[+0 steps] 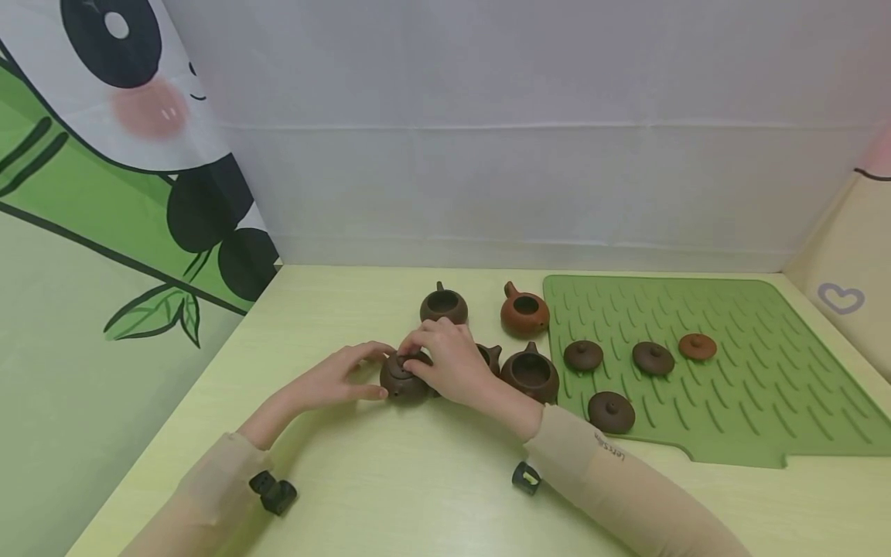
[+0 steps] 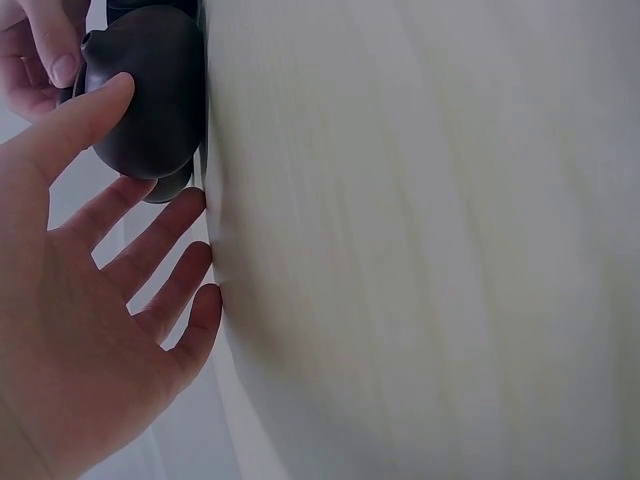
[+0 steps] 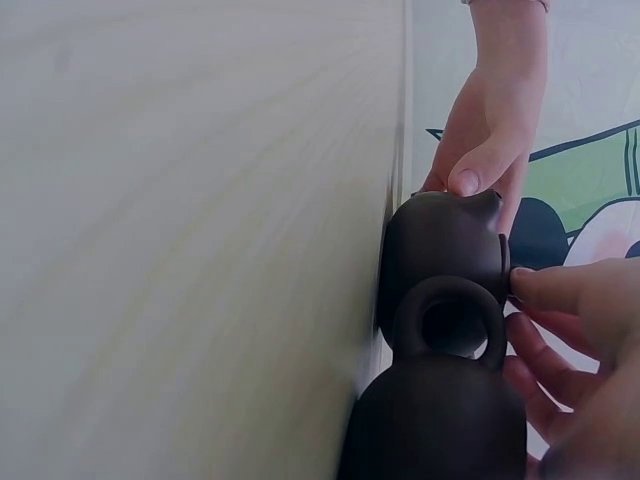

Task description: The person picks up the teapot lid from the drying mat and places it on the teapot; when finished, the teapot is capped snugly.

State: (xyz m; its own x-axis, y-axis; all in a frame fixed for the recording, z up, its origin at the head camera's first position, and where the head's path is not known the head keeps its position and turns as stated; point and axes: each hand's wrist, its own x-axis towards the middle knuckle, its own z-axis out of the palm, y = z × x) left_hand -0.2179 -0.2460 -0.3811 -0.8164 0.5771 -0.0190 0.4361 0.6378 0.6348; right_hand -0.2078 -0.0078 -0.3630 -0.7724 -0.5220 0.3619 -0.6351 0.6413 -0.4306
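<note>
A small dark brown teapot [image 1: 404, 393] stands on the table between both hands, its lid [image 3: 505, 262] seated on top. My left hand [image 1: 339, 379] holds the pot's side, thumb on one face and forefinger against the other; the remaining fingers spread loosely near the tabletop [image 2: 420, 260]. From above, my right hand [image 1: 448, 360] pinches the lid at its knob. The ring handle [image 3: 408, 325] points toward a second dark pot [image 3: 435, 420]. Behind and beside the right hand are lidless teapots: dark ones [image 1: 444, 313] [image 1: 530, 391] and one partly hidden [image 1: 493, 356].
A reddish-brown lidless teapot [image 1: 518, 319] stands at the back, by a green mat [image 1: 738, 402]. On the mat lie dark lids [image 1: 583, 356] [image 1: 653, 359] [image 1: 611, 413] and a reddish lid [image 1: 698, 347]. A pale curtain [image 1: 529, 193] borders the table's far edge.
</note>
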